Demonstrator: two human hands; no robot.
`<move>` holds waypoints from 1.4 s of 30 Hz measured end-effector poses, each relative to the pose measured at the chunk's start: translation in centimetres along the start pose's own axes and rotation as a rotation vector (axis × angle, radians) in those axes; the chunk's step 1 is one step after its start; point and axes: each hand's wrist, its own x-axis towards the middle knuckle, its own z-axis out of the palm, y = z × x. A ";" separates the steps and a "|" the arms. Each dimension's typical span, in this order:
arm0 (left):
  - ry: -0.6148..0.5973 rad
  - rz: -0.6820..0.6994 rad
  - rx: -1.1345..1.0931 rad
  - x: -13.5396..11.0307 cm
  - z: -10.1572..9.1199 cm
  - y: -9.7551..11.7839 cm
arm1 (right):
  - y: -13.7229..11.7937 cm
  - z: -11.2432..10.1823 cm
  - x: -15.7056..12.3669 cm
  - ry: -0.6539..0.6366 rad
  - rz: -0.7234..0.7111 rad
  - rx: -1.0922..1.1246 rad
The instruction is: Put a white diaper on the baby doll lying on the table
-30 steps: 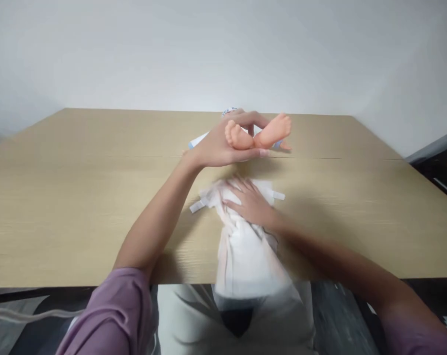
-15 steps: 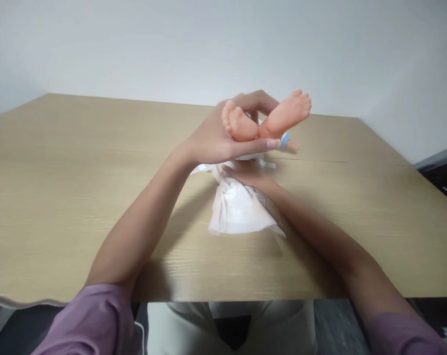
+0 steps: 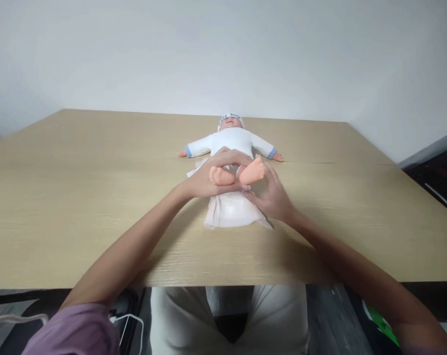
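A baby doll in a white top with blue cuffs lies on its back, head away from me, arms spread. My left hand is closed around its lower legs, the thumb in front and the fingers behind. Both bare feet point toward me. From the other side my right hand curls round the leg by the right-side foot, its fingertips partly hidden behind it. Beneath the doll's lower body a white diaper is spread, its near end flaring toward me and a tab sticking out at left.
The wooden table has a thin seam across it and meets a pale wall at the back. A dark object stands beyond the right edge. Below the front edge are my light trousers and a white cable.
The legs have come down in my left hand, uncovering the doll's head and top. My right hand has moved from beneath the doll's lower body up to its leg.
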 end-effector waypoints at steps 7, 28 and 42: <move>-0.020 0.029 0.065 -5.1 0.3 -1.6 | 0.9 -1.6 0.7 -0.179 -0.349 0.178; -0.370 -0.138 0.272 -11.1 -2.4 -4.7 | 6.6 -2.8 -1.3 -0.363 -0.499 0.047; -0.248 -0.434 0.175 -10.1 -0.9 -2.1 | 5.6 -3.8 -0.9 -0.482 -0.239 0.293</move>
